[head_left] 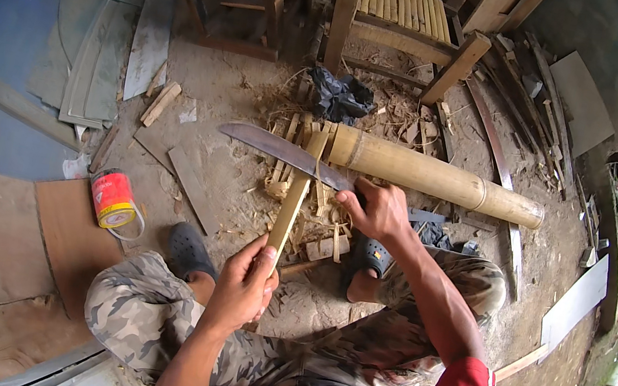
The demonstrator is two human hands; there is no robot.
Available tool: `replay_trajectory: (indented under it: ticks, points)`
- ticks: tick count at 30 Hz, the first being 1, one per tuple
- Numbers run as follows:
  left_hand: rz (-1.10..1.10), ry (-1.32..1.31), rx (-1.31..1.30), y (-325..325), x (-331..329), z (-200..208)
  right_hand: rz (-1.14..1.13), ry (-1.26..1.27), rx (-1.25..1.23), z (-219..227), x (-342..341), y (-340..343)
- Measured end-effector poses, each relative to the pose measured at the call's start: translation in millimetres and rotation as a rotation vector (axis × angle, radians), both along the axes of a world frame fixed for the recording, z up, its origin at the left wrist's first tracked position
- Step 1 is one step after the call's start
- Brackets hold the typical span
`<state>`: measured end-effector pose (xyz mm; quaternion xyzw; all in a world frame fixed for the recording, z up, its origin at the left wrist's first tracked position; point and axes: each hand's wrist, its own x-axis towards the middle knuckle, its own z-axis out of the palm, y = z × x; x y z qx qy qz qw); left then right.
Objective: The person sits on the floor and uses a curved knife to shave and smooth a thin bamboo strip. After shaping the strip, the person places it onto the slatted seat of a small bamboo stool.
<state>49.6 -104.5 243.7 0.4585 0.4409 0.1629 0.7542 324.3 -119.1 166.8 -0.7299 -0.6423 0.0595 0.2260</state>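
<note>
My left hand (241,284) is closed round the lower end of a flat bamboo strip (289,214), which slants up and away from me. In my right hand (379,209) is the handle end of a machete (268,144), its long dark blade pointing left. The blade lies across the strip's upper part, and a thin curled shaving (319,168) stands where they meet. The machete's handle is mostly hidden by my fingers. Just beyond, a thick bamboo pole (428,174) lies on the floor, its left end near the strip's tip.
Bamboo shavings and split pieces (278,179) litter the floor between my feet. A black plastic bag (340,97) lies beyond the pole. Two slatted bamboo seats (400,6) stand at the back. A red and yellow can (112,198) is at left; boards (194,189) and planks lie around.
</note>
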Motion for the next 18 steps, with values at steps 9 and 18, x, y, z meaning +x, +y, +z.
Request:
replay_trajectory:
  ticks: [9,18]
  points:
    - [-0.072,0.091,0.040,-3.1,-2.9,3.2,-0.116,-0.042,-0.077,-21.0,38.5,6.0]
    - [0.074,-0.053,0.074,8.1,-8.9,-14.0,-0.244,0.238,-0.086,18.3,13.1,0.9]
